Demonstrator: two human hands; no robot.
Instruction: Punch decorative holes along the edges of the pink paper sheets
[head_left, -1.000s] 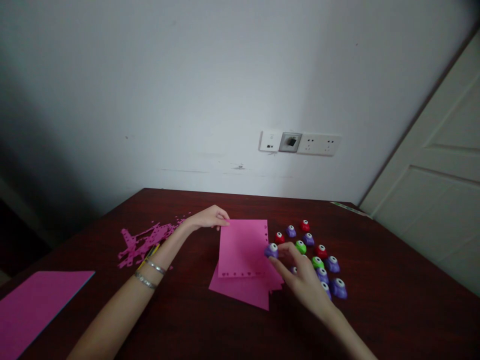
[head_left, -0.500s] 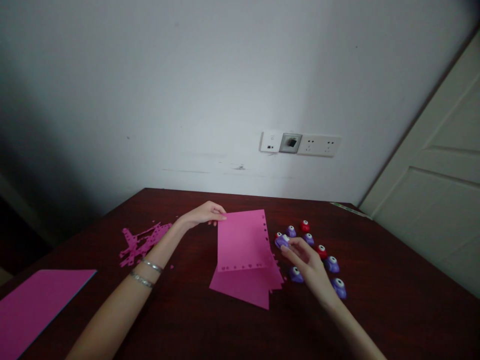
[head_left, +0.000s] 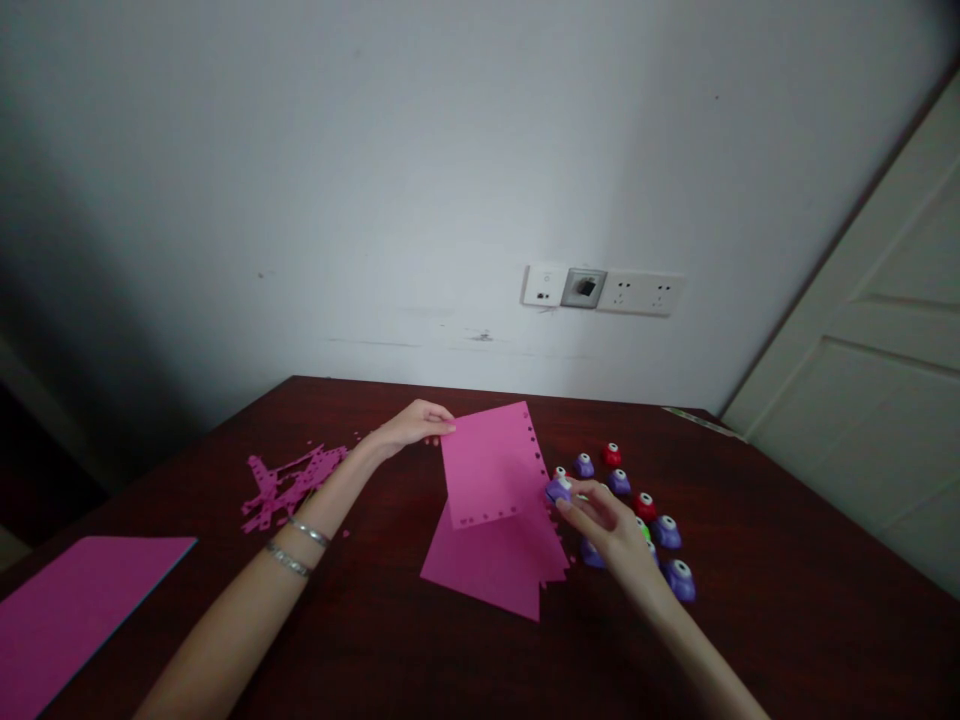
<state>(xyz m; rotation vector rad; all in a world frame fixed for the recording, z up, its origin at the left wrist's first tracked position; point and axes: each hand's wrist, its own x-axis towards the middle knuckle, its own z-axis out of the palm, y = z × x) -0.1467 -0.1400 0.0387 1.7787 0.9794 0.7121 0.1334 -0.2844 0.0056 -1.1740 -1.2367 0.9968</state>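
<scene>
on table (head_left: 750, 600), left fingers (head_left: 439, 428) pinch one pink sheet (head_left: 491, 465), right fingers (head_left: 576, 508) grip purple punch (head_left: 559, 489)

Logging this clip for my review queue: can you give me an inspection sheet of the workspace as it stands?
Surface: dark wooden table, paper bits on it.
Job's things: punched pink sheet lifted off a pile of pink sheets; purple punch beside its right edge.
Clutter: spare punches, red, purple and green, at right; pink scraps at left; another pink sheet at the near left corner.
Grippers: left hand pinches the sheet's upper corner; right hand grips the purple punch.
Cables: nothing seen.
Surroundings: white wall, wall sockets, pale door at right.
</scene>
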